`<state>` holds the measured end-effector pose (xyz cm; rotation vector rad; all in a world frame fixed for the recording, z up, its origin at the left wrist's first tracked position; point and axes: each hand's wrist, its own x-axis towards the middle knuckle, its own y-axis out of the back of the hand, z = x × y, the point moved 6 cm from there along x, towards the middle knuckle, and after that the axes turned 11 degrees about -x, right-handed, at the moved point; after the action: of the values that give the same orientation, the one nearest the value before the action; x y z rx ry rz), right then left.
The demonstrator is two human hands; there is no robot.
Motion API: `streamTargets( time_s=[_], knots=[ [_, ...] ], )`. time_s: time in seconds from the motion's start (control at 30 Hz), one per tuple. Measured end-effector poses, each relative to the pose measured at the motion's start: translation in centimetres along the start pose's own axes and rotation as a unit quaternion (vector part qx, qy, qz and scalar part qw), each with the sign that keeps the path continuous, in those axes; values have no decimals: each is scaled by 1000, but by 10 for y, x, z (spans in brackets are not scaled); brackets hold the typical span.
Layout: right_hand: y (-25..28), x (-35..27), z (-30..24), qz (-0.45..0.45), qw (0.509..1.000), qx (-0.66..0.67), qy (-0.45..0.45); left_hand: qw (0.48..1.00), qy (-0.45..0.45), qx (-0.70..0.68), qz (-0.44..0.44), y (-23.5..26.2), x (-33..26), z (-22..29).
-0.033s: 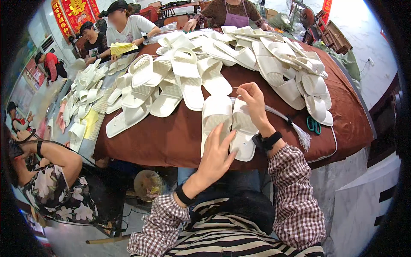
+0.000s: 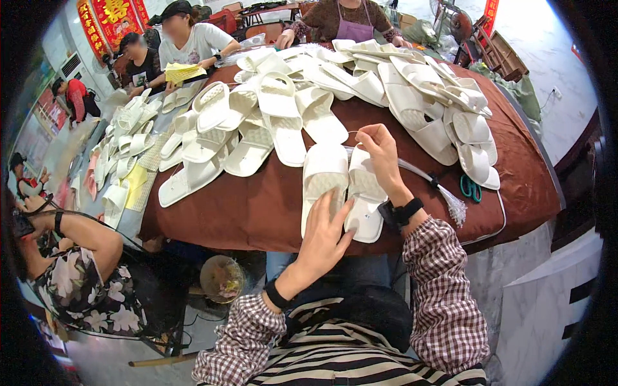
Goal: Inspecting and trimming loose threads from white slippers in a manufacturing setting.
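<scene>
Two white slippers point(image 2: 341, 183) lie side by side near the front edge of a brown-covered table point(image 2: 244, 209). My left hand point(image 2: 325, 235) rests flat with fingers spread on the heel end of the pair. My right hand point(image 2: 380, 157) reaches over the right slipper, its fingertips pinched on a thin thread at the slipper's far end. A bundle of white strings point(image 2: 438, 186) lies just to the right of my right wrist.
Many white slippers point(image 2: 283, 109) are heaped across the table. Green-handled scissors point(image 2: 471, 188) lie at the right. A person in a floral dress point(image 2: 71, 264) sits at my left, others sit at the far side. A round bowl point(image 2: 222, 278) stands below the table edge.
</scene>
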<state>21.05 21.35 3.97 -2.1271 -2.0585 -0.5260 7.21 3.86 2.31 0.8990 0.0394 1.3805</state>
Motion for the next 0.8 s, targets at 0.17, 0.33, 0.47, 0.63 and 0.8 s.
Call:
streamTargets(
  time_s=[0.17,0.33,0.47,0.63,0.8],
  knots=[
    [0,-1,-17,8,998,-2,63,996,-12,93,0,-14,5,-4],
    [-15,-25,-58,-32,993,-57,95,987,-9,158,18,-25,14,-9],
    [-19,-50,-91,-43,977,-89,189,983,-48,150,97,-30,20,-3],
    [-25,-79,-128,-32,946,-151,286,989,-36,94,105,-25,17,1],
    [-19,-101,-154,-40,920,-169,352,990,-64,16,125,-19,11,11]
  ],
)
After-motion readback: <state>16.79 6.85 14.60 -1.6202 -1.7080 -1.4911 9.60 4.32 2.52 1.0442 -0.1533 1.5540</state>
